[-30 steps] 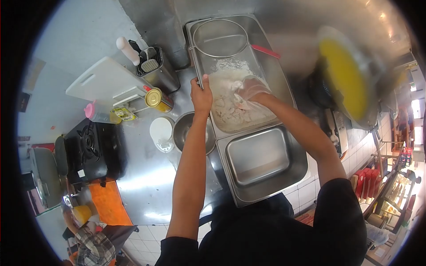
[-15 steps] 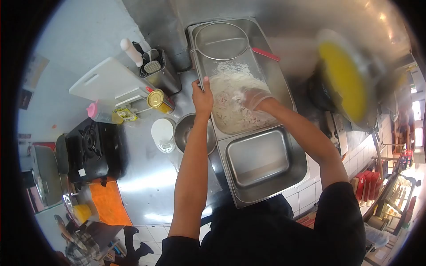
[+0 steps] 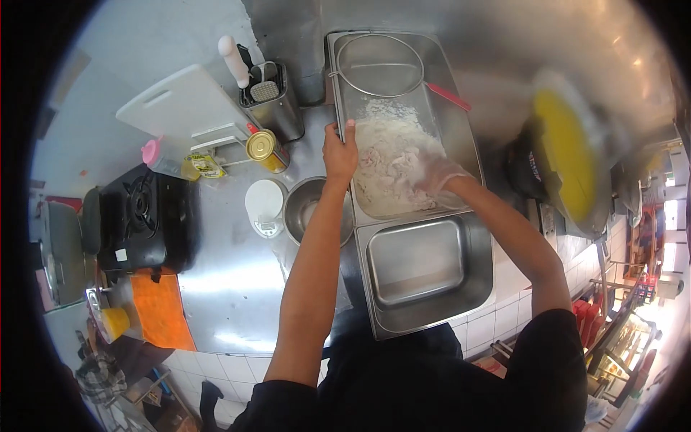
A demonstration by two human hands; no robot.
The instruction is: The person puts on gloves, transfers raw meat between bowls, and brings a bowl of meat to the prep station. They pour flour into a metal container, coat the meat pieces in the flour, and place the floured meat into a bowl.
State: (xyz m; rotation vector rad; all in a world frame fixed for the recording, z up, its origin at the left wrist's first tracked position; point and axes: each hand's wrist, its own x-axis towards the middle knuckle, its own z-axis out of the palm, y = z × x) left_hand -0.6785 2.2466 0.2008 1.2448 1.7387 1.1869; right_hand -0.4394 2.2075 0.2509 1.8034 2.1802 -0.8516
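Observation:
My left hand point(image 3: 340, 153) grips the left rim of a long metal tray point(image 3: 461, 137), thumb up along the edge. Inside the tray, pieces coated in white flour point(image 3: 389, 169) lie in a heap. My right hand point(image 3: 439, 173), in a clear glove dusted with flour, is in the heap at its right side; its fingers are blurred, and what they hold, if anything, cannot be made out. A round strainer point(image 3: 380, 66) with a red handle rests across the tray's far end. Nearer me sits a second metal tray point(image 3: 425, 270).
Left of the trays are a metal bowl point(image 3: 309, 209), a white scale point(image 3: 265, 207), a can point(image 3: 266, 150), a utensil holder point(image 3: 281, 111), a cutting board point(image 3: 183, 104) and a black stove point(image 3: 144, 219). At the right stands a pot with a yellow surface point(image 3: 565, 155).
The view has shifted a little. My right hand has moved within the floured pieces towards the tray's right side. My left hand stays on the rim.

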